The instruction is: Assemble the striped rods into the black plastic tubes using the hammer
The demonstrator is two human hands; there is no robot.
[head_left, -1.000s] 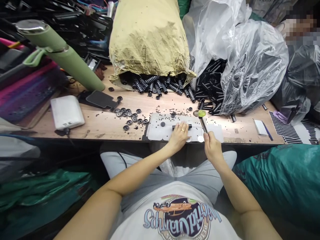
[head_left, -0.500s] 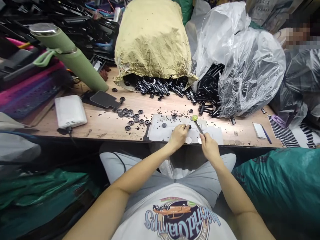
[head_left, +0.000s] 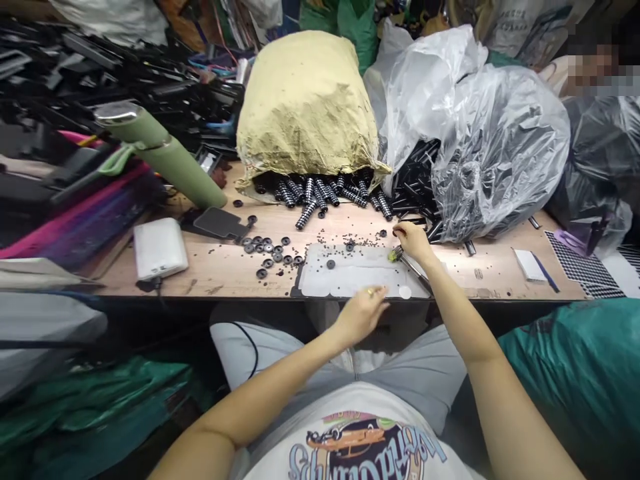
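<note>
My left hand hovers at the table's front edge, its fingers loosely apart and nothing visible in them. Past the white sheet's right part, my right hand has its fingertips pinched near the black tubes; what they hold is too small to name. Below that hand a metal tool with a green end lies on the table. The white sheet bears a black disc and tiny black bits. Black ribbed rods spill from the mouth of a yellow sack.
Several black discs lie left of the sheet. Further left are a white box with a cable and a leaning green bottle. A big clear plastic bag stands at the right, near a white pad.
My left hand has let go of a small black piece and drawn back. My right hand has released the tool and moved forward. Another ribbed rod now lies before the sack. The view has shifted.
</note>
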